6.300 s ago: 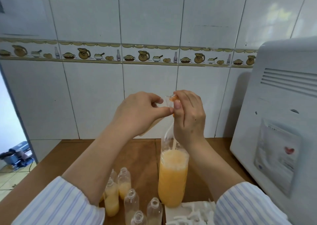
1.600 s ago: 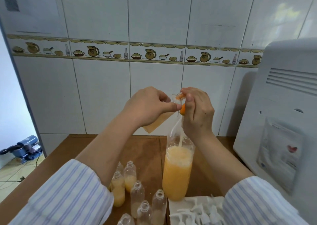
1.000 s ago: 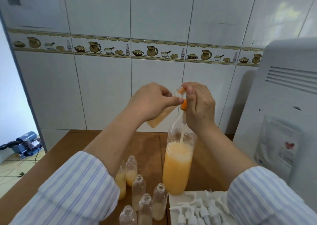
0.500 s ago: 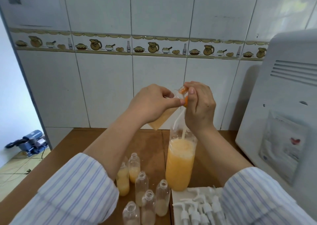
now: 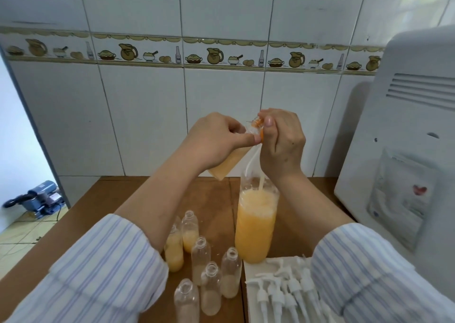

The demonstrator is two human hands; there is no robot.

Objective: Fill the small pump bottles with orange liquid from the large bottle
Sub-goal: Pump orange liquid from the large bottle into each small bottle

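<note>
Head view, read from nine o'clock across to three. At nine o'clock, past the table edge, a blue machine [image 5: 40, 201] sits on the floor. The wooden table [image 5: 73, 226] fills the lower half below a white tiled wall [image 5: 138, 116] with a band of jug pictures.

Near seven o'clock a striped sleeve [image 5: 103, 268] leads up to the left hand [image 5: 216, 140], just above centre. Its fingers are curled around a small bottle [image 5: 227, 162] partly filled with orange liquid, held tilted with its neck up toward one o'clock and its base down toward seven.

Below, at six o'clock, a cluster of open small bottles [image 5: 209, 273] stands on the table, some holding a little pale orange liquid, two at the back fuller.

Just right of centre the right hand [image 5: 283, 143] is closed on an orange pump head [image 5: 259, 125] at the held bottle's mouth, thumb on top. A white tube [image 5: 252, 159] drops from there into the large bottle [image 5: 256, 224], which stands upright on the table directly beneath, mostly full of foamy orange liquid.

At five o'clock white pump tops [image 5: 283, 290] lie in a heap on a white sheet [image 5: 253, 273], touching the large bottle's base. A white appliance [image 5: 403, 150] fills three o'clock.
</note>
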